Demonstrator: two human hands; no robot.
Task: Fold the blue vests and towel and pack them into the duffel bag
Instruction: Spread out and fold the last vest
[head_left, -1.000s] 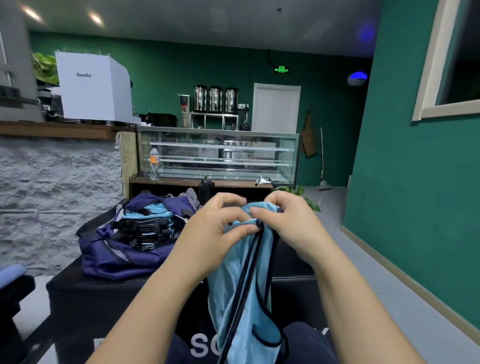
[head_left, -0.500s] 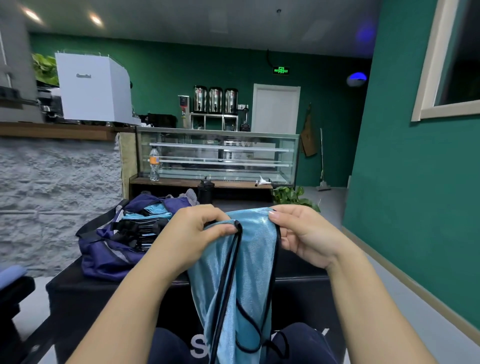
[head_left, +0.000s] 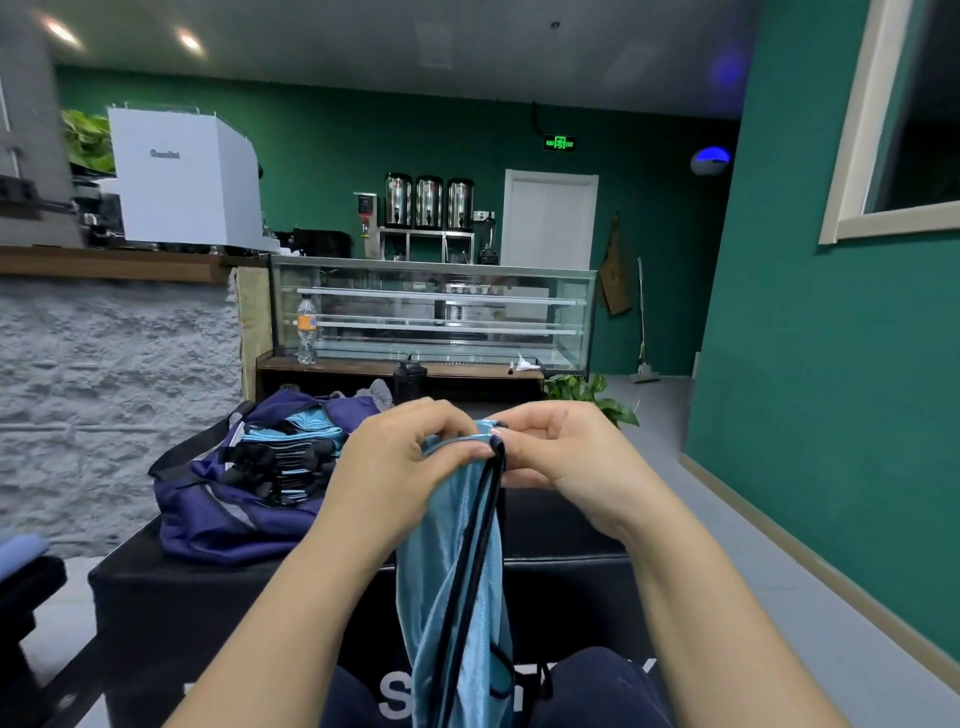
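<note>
Head camera looks forward, down, close over hands (head_left: 467, 467).

Both forearms reach forward and converge at the top edge of the blue vest (head_left: 457, 561). The left hand (head_left: 400, 467) pinches that edge with curled fingers, and the right hand (head_left: 566, 457) pinches it just beside, fingertips nearly touching.

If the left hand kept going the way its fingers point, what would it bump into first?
The left hand points right, across the vest top that both hands pinch. It would probably meet the right hand first, since their fingertips nearly touch already.
</note>
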